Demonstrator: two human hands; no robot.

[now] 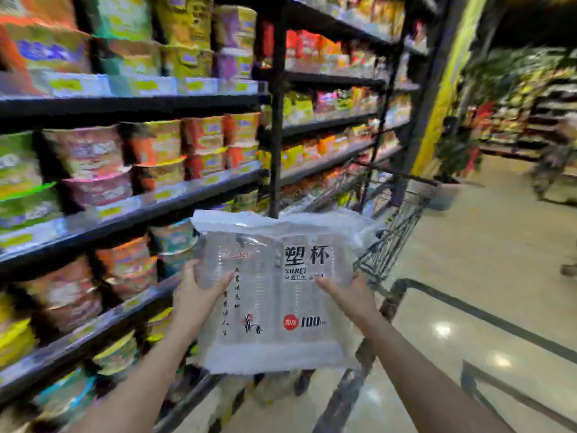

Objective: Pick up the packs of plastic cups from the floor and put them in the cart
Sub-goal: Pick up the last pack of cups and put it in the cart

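Shelves (134, 189) of instant-noodle bowls are running down the left side; the floor (487, 276) is opening out to the right, glossy, with no other packs showing on the visible part.

Cart (396, 232) is sitting straight ahead, just beyond the hands, wire basket partly hidden behind the pack. Something clear and plastic looks to be lying in the basket already (could be more packs, too blurred to call).

Pack (274, 295) is being held up in the air, printed face toward the camera, well off the floor and near the cart's near edge but not yet in it.

Left hand (195, 295) is gripping the pack's left edge, thumb curled over the front. Right hand (349, 295) is gripping the right edge the same way, thumb on the front film. Both grips are clamped on the pack, fingers behind it and hidden.

Progress call: the pickup for this pack is done, the drop-in is left. Next it needs carrying forward over the rim and releasing. Whether more packs are waiting on the floor, I can't tell from this view.
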